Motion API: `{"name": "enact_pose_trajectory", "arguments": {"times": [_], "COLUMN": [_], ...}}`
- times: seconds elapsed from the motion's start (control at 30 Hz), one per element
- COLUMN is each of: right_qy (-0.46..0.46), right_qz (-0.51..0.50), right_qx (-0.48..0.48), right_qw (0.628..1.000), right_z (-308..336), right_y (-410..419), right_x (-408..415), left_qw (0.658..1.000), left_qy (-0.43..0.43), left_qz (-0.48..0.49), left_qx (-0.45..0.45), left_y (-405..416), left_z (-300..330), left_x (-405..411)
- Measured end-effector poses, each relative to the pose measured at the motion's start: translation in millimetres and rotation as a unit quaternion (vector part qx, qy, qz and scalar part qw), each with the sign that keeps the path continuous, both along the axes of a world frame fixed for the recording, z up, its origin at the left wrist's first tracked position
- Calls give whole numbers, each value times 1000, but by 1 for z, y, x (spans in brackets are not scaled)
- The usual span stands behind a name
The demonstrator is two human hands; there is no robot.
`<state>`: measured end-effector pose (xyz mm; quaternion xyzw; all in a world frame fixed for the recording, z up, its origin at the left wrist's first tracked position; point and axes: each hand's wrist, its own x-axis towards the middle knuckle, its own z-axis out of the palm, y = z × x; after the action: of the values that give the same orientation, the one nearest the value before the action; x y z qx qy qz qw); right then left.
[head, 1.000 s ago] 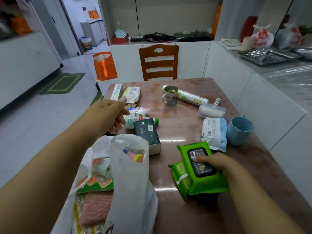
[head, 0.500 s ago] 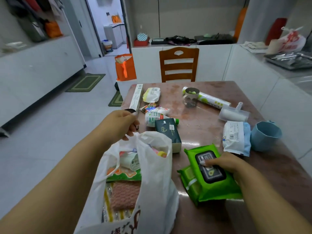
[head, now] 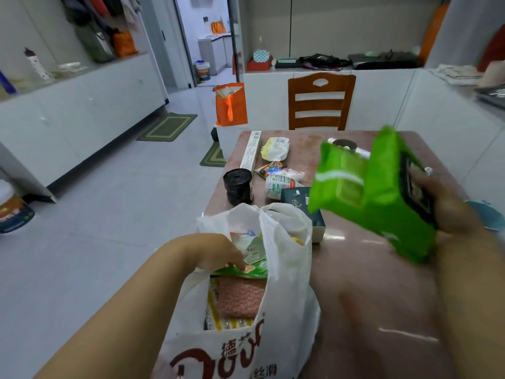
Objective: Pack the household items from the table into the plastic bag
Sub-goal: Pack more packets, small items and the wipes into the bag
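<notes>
The white plastic bag stands open at the table's near left edge, with a pink sponge pack, a green packet and other items inside. My left hand reaches into its mouth, fingertips resting on the green packet. My right hand grips two joined green wet-wipe packs, lifted and tilted in the air right of the bag. On the table beyond lie a black bin-bag roll, a small bottle, a dark green box, a colourful packet, a white pouch and a long white box.
A mug sits behind the lifted wipes, and a blue cup peeks out past my right hand. A wooden chair stands at the far end. An orange bag sits at the far left corner. White counters run along the right.
My right hand has lifted the green wipe packs off the table and swung them up. My left hand let go of the bag handle and dropped into the bag's mouth.
</notes>
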<state>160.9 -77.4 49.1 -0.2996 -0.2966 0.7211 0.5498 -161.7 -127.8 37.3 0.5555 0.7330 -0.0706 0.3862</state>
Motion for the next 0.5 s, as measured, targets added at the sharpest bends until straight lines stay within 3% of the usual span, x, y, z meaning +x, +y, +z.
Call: {"name": "enact_pose_trajectory", "arguments": {"times": [0.1, 0.2, 0.27, 0.33, 0.5], "right_qy": [106, 109, 75, 5, -249], "right_qz": [64, 135, 157, 147, 178], "right_qx": [23, -1, -37, -66, -64], "right_qw": [992, 985, 984, 987, 950], "right_z": [42, 52, 42, 20, -29], "right_y": [0, -6, -10, -12, -13], "right_x": [-67, -136, -164, -177, -170], "left_qw": [977, 872, 797, 747, 740], "left_qy": [-156, -317, -386, -432, -463], "left_qz": [124, 308, 376, 410, 394], "left_qx": [70, 213, 272, 295, 288], "left_y": [-1, 2, 1, -1, -11], "left_z": [-6, 7, 18, 26, 35], "left_x": [-20, -40, -53, -65, -75]}}
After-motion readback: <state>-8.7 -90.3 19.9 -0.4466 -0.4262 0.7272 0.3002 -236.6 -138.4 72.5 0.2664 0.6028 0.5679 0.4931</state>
